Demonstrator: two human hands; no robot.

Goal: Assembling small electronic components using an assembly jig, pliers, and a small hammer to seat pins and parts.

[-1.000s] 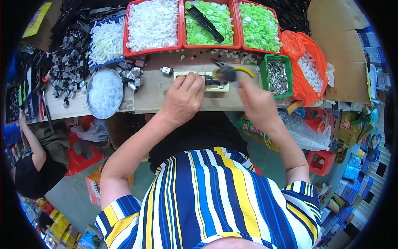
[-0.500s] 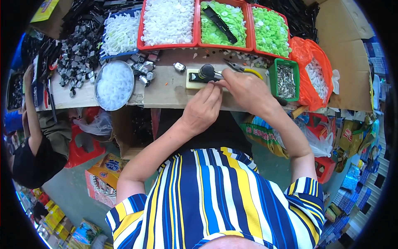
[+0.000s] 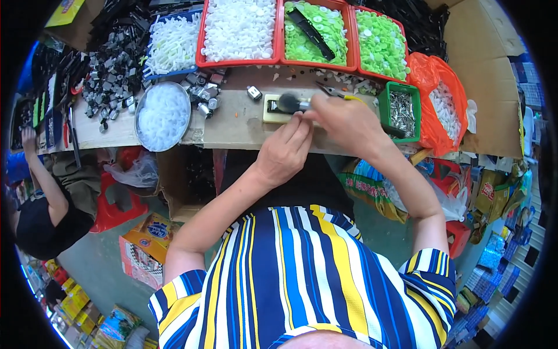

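A small mallet with a round black head point(image 3: 289, 103) is in my right hand point(image 3: 347, 123), its fingers wrapped round the handle. The dark end of that handle shows beside the green tray. Under the mallet head lies a cream block point(image 3: 275, 118) with a small black part point(image 3: 271, 105) on it. My left hand point(image 3: 285, 152) is at the block's near right side, fingertips pinched together close to my right fingers. What the pinch holds is too small or hidden to make out. A small silver motor point(image 3: 254, 93) lies just left of the block.
Red trays of white pieces point(image 3: 240, 29) and green pieces point(image 3: 381, 43) line the back. A green tray of metal pins point(image 3: 401, 110) and pliers point(image 3: 331, 89) are on the right. A round dish point(image 3: 163, 116) and motors point(image 3: 113, 75) lie left. A co-worker point(image 3: 49, 218) sits far left.
The mallet head is now blurred and slightly lower and further left over the block. My left hand stays nearly in place. The co-worker's hand has moved toward the near side.
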